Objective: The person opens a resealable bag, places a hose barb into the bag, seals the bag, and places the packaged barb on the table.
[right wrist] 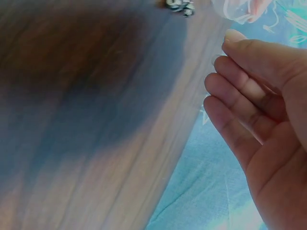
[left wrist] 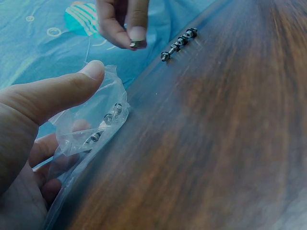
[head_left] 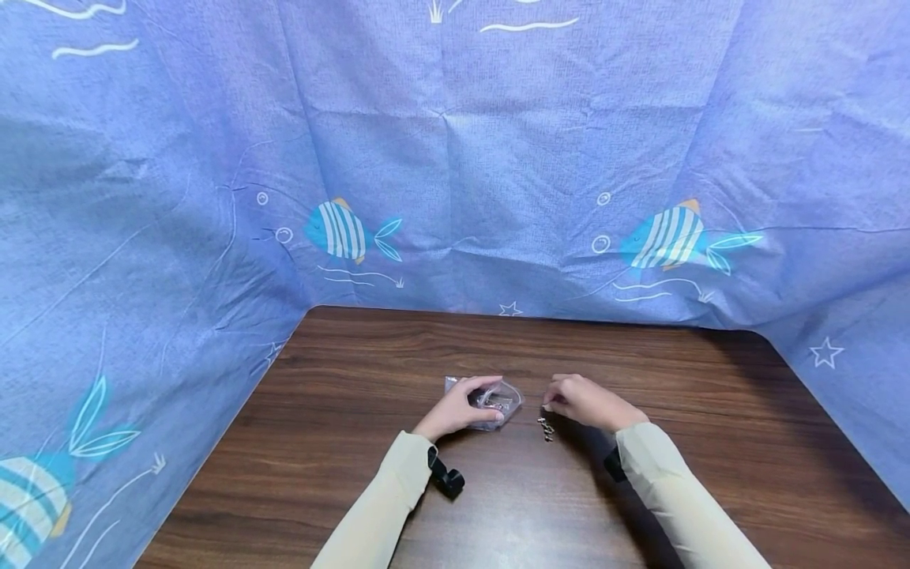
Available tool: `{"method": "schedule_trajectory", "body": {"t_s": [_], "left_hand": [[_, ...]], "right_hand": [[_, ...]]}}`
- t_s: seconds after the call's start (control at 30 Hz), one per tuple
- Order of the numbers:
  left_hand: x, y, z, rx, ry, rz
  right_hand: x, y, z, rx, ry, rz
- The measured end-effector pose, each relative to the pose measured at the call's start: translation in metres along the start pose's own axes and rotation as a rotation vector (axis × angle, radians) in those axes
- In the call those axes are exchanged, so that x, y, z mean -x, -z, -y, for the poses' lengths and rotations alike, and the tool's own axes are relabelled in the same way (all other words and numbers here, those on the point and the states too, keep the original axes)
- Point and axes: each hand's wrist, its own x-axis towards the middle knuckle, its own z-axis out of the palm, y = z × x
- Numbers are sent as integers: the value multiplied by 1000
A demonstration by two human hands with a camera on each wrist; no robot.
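Note:
A clear plastic bag (head_left: pixel 506 395) with several small shiny metal pieces (left wrist: pixel 109 117) inside rests on the table. My left hand (head_left: pixel 458 409) holds it, with the thumb along its open edge and the fingers curled at the far side. To the right, my right hand (head_left: pixel 586 401) pinches a small metal piece (left wrist: pixel 135 44) between thumb and forefinger, just above the tabletop. Close to those fingertips, several more small metal pieces (head_left: pixel 546 429), like screws with nuts, lie in a short row. In the right wrist view the pinched piece is barely visible.
The dark wood-grain table (head_left: pixel 341 474) has its far edge against a blue cloth (head_left: pixel 512 158) printed with fish, which also hangs at both sides. A black wrist camera (head_left: pixel 446 474) is strapped to the left wrist, close over the tabletop.

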Motion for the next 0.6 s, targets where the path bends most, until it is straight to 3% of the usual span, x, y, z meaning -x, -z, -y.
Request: {"method": "schedule_trajectory", "body": {"t_s": [0.3,0.6], "left_hand": [[1,1,-1,-17,-3,0],[-1,1,-2,-21,6,-1]], "right_hand": [[-19,7,8,-34,32,-37],[-36,13,16,-9,46,-24]]}}
